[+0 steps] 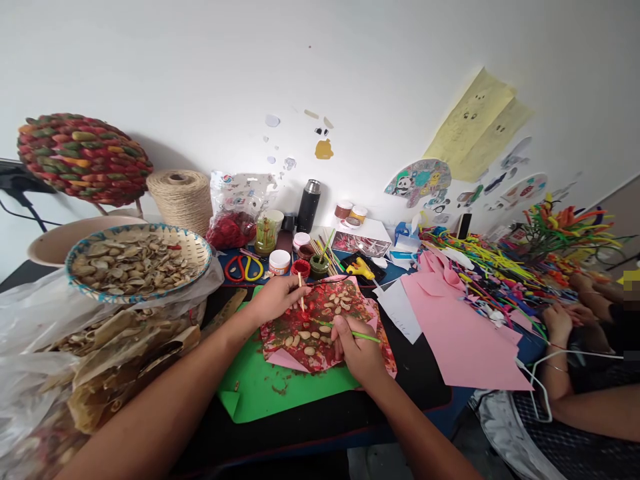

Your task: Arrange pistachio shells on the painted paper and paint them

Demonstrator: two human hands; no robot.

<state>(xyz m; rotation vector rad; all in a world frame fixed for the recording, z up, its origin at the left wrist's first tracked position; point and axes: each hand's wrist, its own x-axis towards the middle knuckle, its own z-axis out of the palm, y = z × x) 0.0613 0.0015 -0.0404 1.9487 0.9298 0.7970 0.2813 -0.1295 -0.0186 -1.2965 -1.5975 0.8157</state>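
Observation:
My left hand (pixel 280 297) is closed on a thin wooden stick (pixel 301 301), its tip pointing down over the painted sheet. My right hand (pixel 354 347) is closed round a slim green paintbrush (pixel 367 337), whose tip points left toward some red-painted pieces (pixel 306 320). Under both hands lies a sheet smeared with red and brown paint (pixel 325 363), its pink corner turned up. Several unpainted peanut shells (pixel 310 351) rest on it near my right hand. More shells (pixel 341 303) lie farther back. Beneath the sheet is a green foam sheet (pixel 295 400).
Paint jars (pixel 301 268), scissors (pixel 243 269) and a black thermos (pixel 309 207) stand behind. At left are a basket of shells (pixel 137 263), twine (pixel 180 200) and plastic bags. Pink sheets (pixel 460 333) and coloured pipe cleaners (pixel 480 257) lie right, near another person's hand (pixel 557 320).

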